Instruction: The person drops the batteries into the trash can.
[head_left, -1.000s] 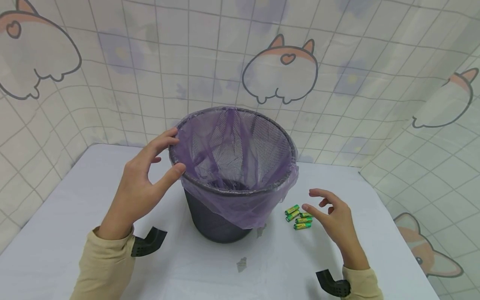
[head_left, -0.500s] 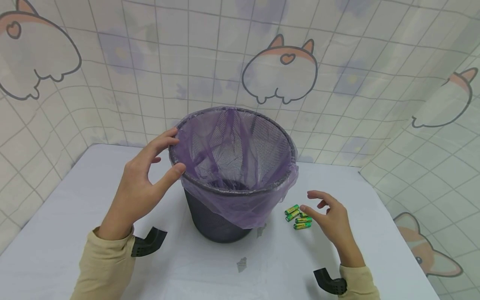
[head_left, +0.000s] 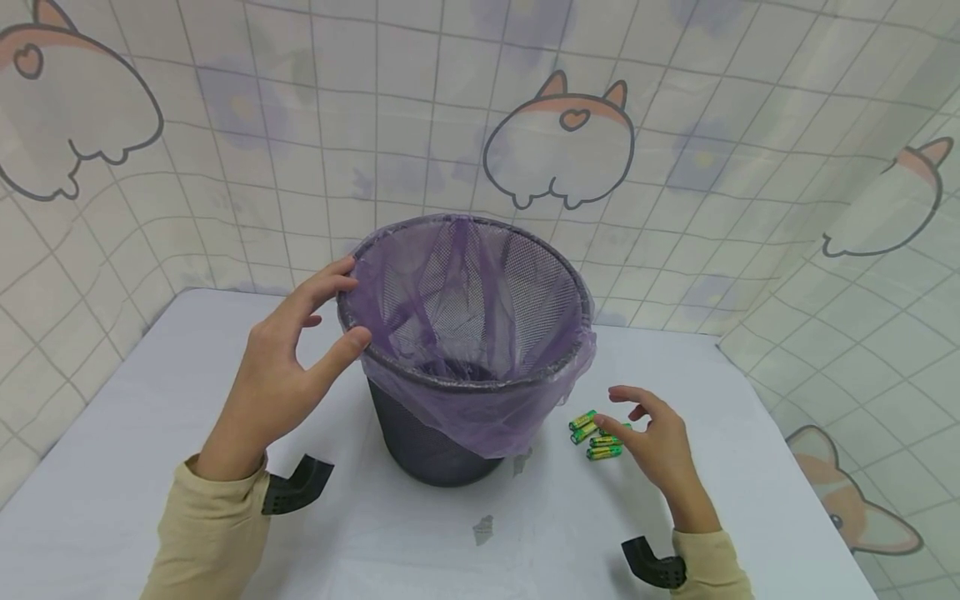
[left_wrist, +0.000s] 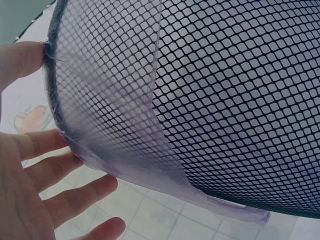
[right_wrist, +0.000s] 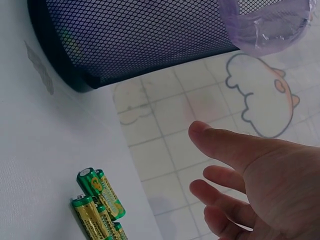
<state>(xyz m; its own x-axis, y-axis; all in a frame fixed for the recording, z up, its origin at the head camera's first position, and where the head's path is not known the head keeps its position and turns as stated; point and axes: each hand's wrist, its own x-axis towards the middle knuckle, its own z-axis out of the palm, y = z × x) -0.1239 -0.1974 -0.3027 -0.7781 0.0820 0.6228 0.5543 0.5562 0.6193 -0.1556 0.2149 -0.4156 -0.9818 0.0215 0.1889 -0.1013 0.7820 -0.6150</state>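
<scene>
A black mesh wastebasket (head_left: 431, 446) stands upright on the white table, lined with a thin purple plastic bag (head_left: 487, 417) folded over its rim. At the left side of that rim, my left hand (head_left: 281, 367) touches with its thumb and fingertips, fingers spread and nearly straight. The left wrist view shows the thumb (left_wrist: 22, 60) right at the rim. My right hand (head_left: 660, 442), holding nothing, hovers by several green and gold batteries (head_left: 604, 452) lying in a small cluster. Its thumb partly covers some of them in the head view, and its fingers are loosely bent.
A fabric backdrop (head_left: 405, 100) with a grid and cartoon corgis surrounds the white table (head_left: 315, 542) at the back and sides. Small grey torn patches (head_left: 483, 529) mark the tabletop in front of the wastebasket. Black camera mounts (head_left: 298, 485) sit on the wrists.
My right hand has drifted slightly left and down, its thumb now overlapping the batteries more. My left hand and the wastebasket stay put.
</scene>
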